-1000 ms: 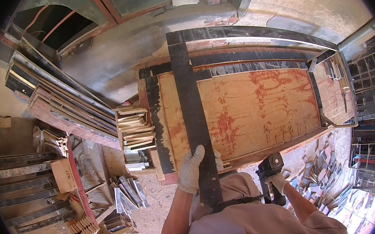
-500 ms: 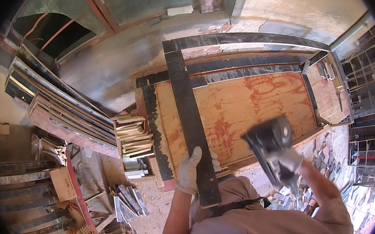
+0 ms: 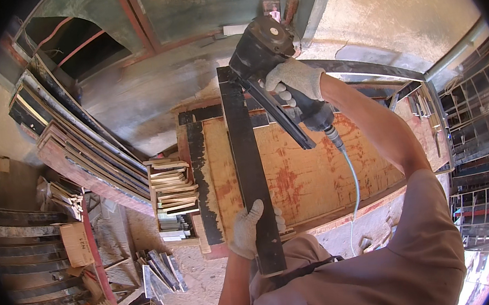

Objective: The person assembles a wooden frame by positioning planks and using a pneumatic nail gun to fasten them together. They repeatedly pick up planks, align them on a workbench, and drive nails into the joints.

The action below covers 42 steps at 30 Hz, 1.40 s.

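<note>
My gloved left hand grips the near end of a long black board, thumb on its left side and fingertips showing at its right edge. The board runs away from me to a second black board lying crosswise at the far side. In my gloved right hand is a black pneumatic nail gun, its handle wrapped by my fingers. The nail gun's head hides the far corner where the boards meet, so I cannot tell whether it touches them. A pale air hose hangs from its handle.
Beneath the boards lies an orange-stained worktable with dark edging. Small wood strips are stacked at its left, beside long curved planks. A cardboard box stands farther left. More cut pieces lie on the floor.
My right hand has swung the nail gun from the near right up and away to the far end of the board. My left hand keeps its grip, slightly lower in view.
</note>
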Each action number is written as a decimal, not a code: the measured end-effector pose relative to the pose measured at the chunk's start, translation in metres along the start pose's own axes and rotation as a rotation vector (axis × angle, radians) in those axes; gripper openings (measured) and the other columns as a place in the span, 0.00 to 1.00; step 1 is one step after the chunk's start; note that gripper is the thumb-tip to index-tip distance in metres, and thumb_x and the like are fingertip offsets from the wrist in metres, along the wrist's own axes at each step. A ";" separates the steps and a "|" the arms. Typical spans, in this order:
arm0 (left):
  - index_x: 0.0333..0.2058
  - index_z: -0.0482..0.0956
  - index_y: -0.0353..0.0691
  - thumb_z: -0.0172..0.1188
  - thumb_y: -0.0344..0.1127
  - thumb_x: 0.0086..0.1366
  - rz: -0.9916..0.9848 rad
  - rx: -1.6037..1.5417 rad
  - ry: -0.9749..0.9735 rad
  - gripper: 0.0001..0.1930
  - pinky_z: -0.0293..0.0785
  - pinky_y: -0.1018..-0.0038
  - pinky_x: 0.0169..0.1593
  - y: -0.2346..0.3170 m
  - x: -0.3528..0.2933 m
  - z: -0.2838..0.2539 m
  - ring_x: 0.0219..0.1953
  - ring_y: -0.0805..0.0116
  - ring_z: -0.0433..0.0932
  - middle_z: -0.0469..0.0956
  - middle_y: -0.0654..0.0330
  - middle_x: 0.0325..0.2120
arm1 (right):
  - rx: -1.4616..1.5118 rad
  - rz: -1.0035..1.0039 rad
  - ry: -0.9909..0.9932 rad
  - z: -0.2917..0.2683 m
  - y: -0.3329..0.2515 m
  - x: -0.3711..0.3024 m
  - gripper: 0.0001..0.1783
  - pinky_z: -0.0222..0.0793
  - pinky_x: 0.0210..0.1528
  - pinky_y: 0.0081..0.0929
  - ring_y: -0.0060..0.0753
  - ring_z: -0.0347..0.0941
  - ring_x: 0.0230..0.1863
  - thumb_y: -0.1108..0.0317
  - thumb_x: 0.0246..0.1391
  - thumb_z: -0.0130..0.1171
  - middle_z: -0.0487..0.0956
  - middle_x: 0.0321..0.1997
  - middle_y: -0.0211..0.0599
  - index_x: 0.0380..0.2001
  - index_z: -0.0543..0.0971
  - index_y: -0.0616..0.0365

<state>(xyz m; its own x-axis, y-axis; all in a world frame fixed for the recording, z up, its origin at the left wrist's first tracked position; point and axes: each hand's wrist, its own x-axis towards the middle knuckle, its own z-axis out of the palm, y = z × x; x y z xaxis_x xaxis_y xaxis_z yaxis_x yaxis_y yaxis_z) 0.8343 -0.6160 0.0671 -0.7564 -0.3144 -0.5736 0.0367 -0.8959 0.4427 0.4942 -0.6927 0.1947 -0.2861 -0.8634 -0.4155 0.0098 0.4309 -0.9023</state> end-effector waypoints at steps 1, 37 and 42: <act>0.45 0.77 0.35 0.59 0.50 0.72 -0.004 0.008 0.011 0.21 0.81 0.68 0.31 0.000 0.000 0.001 0.28 0.62 0.83 0.82 0.53 0.31 | -0.054 0.011 -0.023 -0.004 -0.002 0.003 0.07 0.64 0.15 0.29 0.29 0.65 0.14 0.74 0.48 0.60 0.66 0.16 0.31 0.18 0.74 0.59; 0.57 0.71 0.31 0.55 0.56 0.73 0.015 0.117 -0.632 0.31 0.83 0.47 0.49 -0.061 -0.026 -0.065 0.42 0.55 0.85 0.82 0.52 0.40 | 0.471 -0.398 0.634 0.242 0.292 -0.405 0.17 0.65 0.29 0.25 0.26 0.70 0.22 0.63 0.62 0.61 0.73 0.19 0.32 0.22 0.73 0.59; 0.56 0.73 0.31 0.55 0.56 0.72 0.081 0.168 -0.654 0.30 0.84 0.48 0.48 -0.059 -0.019 -0.076 0.41 0.55 0.85 0.83 0.52 0.40 | 0.454 -0.289 0.711 0.317 0.347 -0.407 0.14 0.64 0.26 0.21 0.19 0.70 0.22 0.68 0.63 0.58 0.75 0.20 0.27 0.23 0.77 0.60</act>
<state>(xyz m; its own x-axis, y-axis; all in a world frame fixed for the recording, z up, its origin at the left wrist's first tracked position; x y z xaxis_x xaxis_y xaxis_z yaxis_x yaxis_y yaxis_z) 0.8959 -0.5811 -0.0004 -0.9968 -0.0766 -0.0225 0.0480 -0.7998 0.5984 0.9181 -0.2749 0.0139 -0.8614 -0.4906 -0.1315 0.1809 -0.0544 -0.9820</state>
